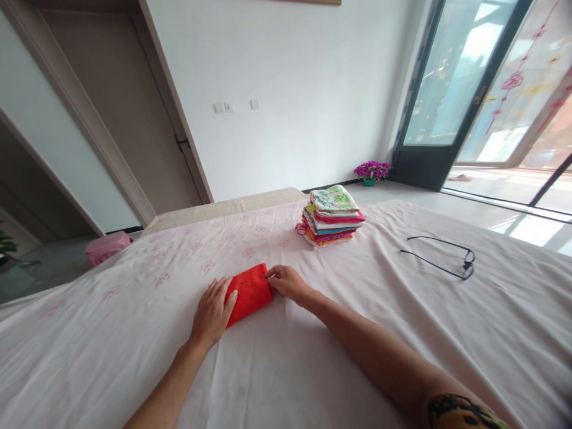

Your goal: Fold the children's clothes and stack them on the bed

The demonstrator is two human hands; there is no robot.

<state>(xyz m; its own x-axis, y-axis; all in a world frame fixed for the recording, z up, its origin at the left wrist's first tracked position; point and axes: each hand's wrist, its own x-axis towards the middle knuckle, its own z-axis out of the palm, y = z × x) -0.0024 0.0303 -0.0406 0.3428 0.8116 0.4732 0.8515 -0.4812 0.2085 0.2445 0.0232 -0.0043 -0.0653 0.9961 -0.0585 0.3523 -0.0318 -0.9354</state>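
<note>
A small folded red cloth (249, 293) lies on the pale pink-flowered sheet (134, 333) in front of me. My left hand (213, 314) rests flat on the sheet with its fingers stretched out, the fingertips against the cloth's left edge. My right hand (289, 282) is at the cloth's right end, fingers curled and pinching its upper right corner. Farther back stands a stack of folded coloured cloths (331, 215).
A pair of black-framed glasses (442, 256) lies on the sheet to the right. Beyond the bed are a pink stool (107, 246) at the left, a pot of purple flowers (372, 171) by the wall and a glass door (451, 89) at the right.
</note>
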